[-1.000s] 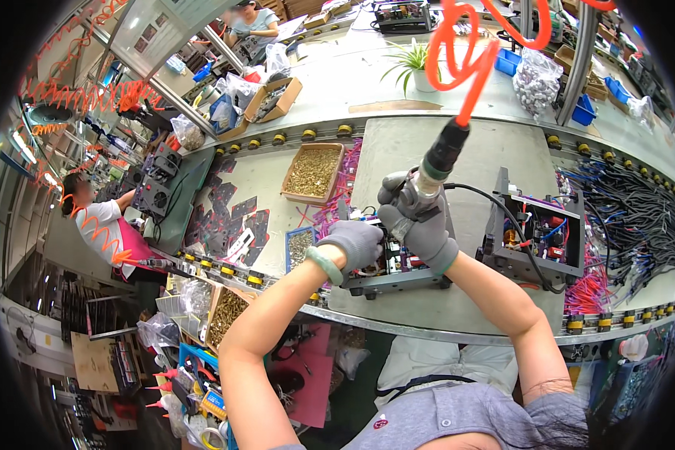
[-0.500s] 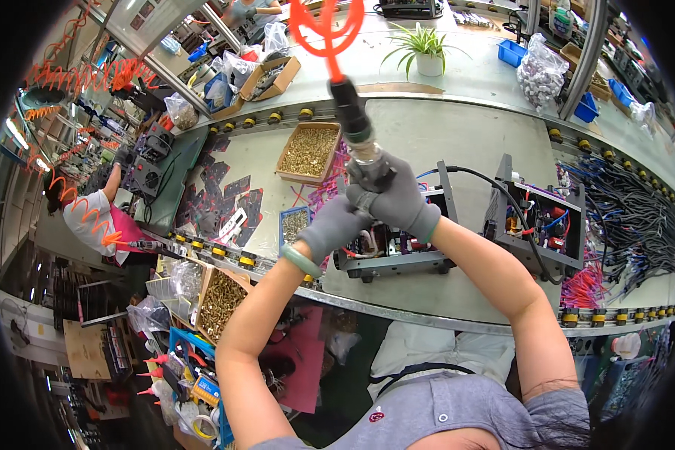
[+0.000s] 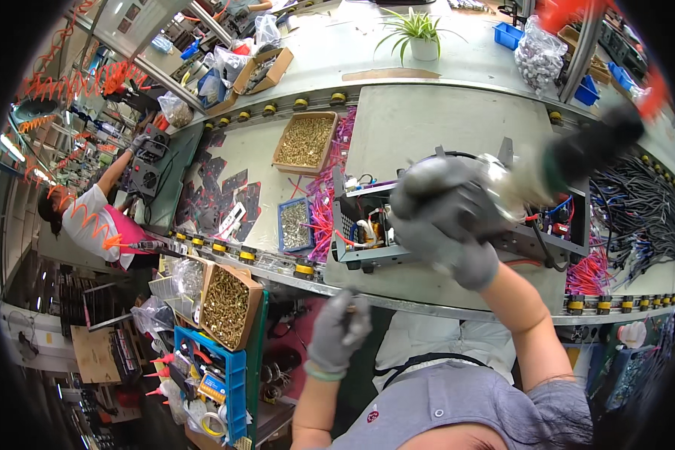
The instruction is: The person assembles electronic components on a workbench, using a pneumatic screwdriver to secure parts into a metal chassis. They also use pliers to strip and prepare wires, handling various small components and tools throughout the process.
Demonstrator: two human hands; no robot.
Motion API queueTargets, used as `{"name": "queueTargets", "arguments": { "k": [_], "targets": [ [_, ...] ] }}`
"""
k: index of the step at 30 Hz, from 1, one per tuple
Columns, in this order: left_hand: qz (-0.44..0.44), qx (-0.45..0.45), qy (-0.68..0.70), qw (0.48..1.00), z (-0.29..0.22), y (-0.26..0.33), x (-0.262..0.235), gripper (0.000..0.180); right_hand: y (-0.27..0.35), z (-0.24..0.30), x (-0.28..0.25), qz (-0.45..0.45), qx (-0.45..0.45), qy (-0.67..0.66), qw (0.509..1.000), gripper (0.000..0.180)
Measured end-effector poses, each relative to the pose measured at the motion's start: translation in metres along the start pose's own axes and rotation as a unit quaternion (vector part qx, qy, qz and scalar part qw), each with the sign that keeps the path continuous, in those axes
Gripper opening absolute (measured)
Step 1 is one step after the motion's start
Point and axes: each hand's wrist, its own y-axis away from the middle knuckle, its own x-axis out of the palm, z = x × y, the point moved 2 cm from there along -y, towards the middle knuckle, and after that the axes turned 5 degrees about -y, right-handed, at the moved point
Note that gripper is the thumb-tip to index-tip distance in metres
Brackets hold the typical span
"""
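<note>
Head view: right of the blue tray stands one open metal chassis, wires in, top uncovered, work seemingly partway; farther right, right hand gripping blurred hose-fed tool; on the tray's near side, left hand, fingers curled, contents unclear.

Right hand grips blurred tool over open chassis; left hand near table edge.

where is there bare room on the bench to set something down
The grey board looks bare behind the left chassis, right of the brown tray; another strip lies between that chassis and the front edge. Crowded: black cables far right, dark plates left.
</note>
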Motion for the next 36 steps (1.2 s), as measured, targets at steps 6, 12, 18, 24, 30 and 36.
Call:
{"name": "queueTargets", "arguments": {
  "k": [6,12,18,24,30,36],
  "targets": [
    [0.042,-0.046,-0.082,0.995,0.035,-0.041,0.055,0.031,0.073,0.021,-0.01,-0.118,-0.027,-0.016,0.992,0.054],
    [0.036,-0.026,-0.212,0.976,0.037,-0.058,0.086,0.032,0.092,0.043,-0.01,-0.25,-0.042,0.011,0.967,0.053],
    [0.098,-0.094,0.076,0.988,0.064,-0.067,0.065,0.028,0.1,0.05,-0.016,-0.254,-0.057,-0.009,0.965,0.051],
    [0.159,-0.075,0.105,0.979,0.064,-0.074,0.078,0.032,0.097,0.044,-0.025,-0.196,-0.101,-0.016,0.975,0.049],
    [0.101,-0.031,-0.048,0.993,0.049,-0.073,0.093,0.031,0.078,0.049,-0.052,0.033,-0.16,-0.07,0.984,0.05],
    [-0.001,0.104,-0.174,0.979,0.048,-0.06,0.104,0.03,0.08,0.054,-0.013,-0.368,-0.114,0.019,0.923,0.046]
  ]
}}
